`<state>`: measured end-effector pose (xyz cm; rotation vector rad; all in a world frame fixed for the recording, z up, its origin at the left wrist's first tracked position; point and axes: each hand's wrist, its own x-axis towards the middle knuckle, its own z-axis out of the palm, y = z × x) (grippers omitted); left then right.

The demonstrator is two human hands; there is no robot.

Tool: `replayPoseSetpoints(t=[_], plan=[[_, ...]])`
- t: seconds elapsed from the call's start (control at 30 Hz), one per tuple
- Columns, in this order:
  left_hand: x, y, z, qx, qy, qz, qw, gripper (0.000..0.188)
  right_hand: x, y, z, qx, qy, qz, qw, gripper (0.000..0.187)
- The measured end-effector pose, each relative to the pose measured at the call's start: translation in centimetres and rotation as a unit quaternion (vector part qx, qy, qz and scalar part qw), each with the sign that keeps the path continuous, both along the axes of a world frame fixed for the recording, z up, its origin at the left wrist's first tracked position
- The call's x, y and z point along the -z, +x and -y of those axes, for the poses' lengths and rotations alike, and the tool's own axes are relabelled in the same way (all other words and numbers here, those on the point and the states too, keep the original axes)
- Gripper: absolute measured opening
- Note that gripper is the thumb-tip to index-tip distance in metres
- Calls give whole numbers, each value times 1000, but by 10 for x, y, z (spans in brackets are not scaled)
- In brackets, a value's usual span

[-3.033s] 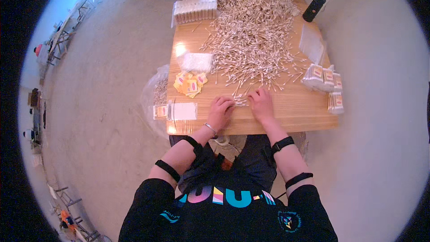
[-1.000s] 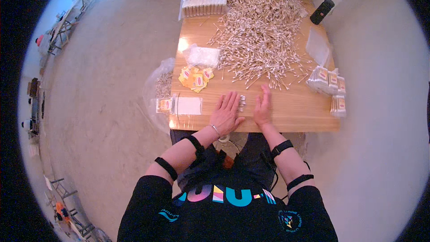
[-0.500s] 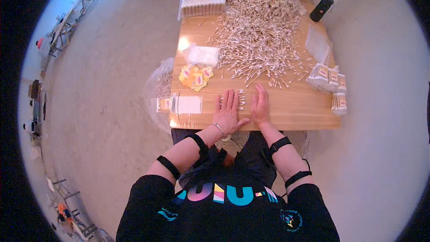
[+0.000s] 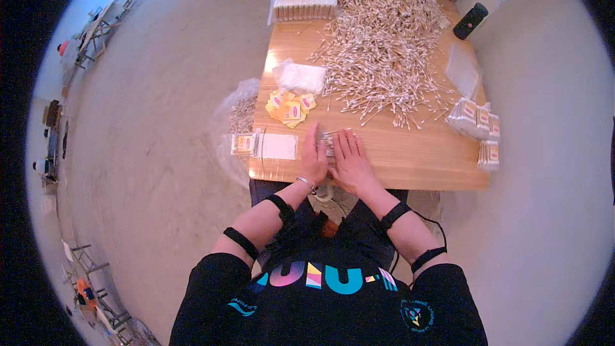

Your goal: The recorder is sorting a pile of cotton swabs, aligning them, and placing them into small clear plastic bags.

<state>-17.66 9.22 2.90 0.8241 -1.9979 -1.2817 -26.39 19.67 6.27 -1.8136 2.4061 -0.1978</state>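
Observation:
A small row of cotton swabs [image 4: 329, 143] lies on the wooden table between my hands, partly covered. My right hand [image 4: 352, 165] rests over its right side with the fingers stretched out. Along the left side of the row stands my left hand [image 4: 313, 161], fingers straight and turned on its edge. Left of that hand are a white rectangular pad [image 4: 280, 146] and a small pack of swabs [image 4: 243, 145] at the table's left edge. Just beyond lies a loose heap of yellow cards [image 4: 291, 109].
A big pile of loose cotton swabs [image 4: 384, 45] covers the table's far middle. Bagged swab bundles [image 4: 304, 5] and a white bagged stack [image 4: 302, 78] lie left. At right are filled packs [image 4: 471, 116], clear plastic bags [image 4: 462, 72] and a black bottle [image 4: 470, 21].
My left hand has turned from flat over the swabs onto its edge at their left. The right hand has moved left and now lies over them. The view has shifted slightly.

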Motion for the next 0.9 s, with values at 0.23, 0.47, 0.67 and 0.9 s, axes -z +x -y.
replayPoseSetpoints(t=[0.23, 0.47, 0.67, 0.9], plan=[[0, 1, 2, -15, 51, -18, 998, 42, 11, 0, -8, -16, -2, -29, 999, 75], [-7, -3, 13, -18, 60, -24, 998, 42, 15, -19, 11, 107, -86, 60, 989, 68], [-6, -10, 19, 97, -192, 153, 965, 51, 34, -34, 0, 173, -297, 203, 917, 44], [-20, -21, 4, 242, -277, 180, 912, 61, 31, -35, -4, 197, -354, 292, 867, 42]])
